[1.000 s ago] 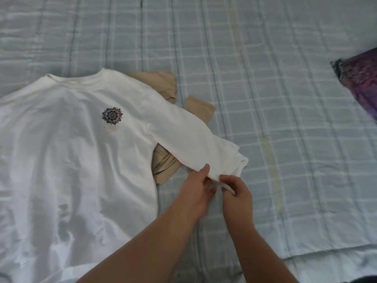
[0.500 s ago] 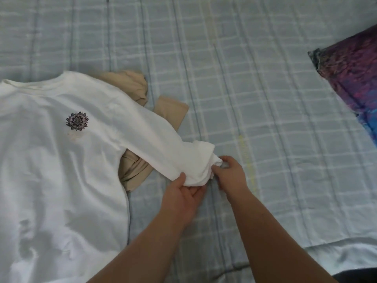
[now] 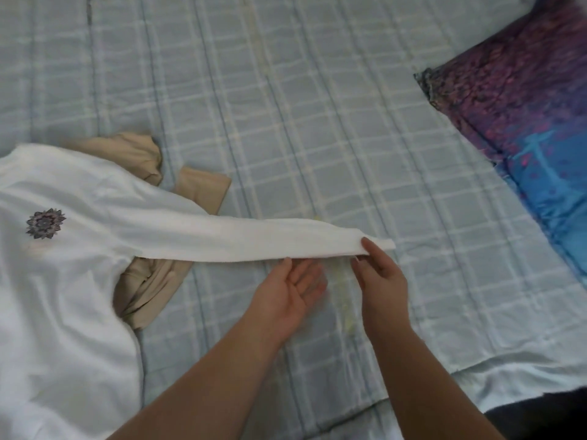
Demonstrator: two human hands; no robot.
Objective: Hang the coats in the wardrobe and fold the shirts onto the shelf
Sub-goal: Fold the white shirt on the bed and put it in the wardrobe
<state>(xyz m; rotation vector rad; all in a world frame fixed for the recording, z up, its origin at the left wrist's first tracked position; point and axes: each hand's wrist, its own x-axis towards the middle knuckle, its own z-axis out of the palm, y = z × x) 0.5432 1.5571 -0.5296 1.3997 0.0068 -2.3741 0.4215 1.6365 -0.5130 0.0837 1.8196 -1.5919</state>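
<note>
White shirt (image 3: 63,281) lies unfolded on the bed (image 3: 317,122); right hand (image 3: 379,274) pinches its outstretched sleeve (image 3: 254,239), left hand (image 3: 289,290) open beneath; folding barely begun, shelving remains

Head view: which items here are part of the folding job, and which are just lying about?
In the job: white shirt, its sleeve pinched by the right hand, left hand open beneath; beige garment under it.
Lying about: pillow, checked bedsheet.
</note>
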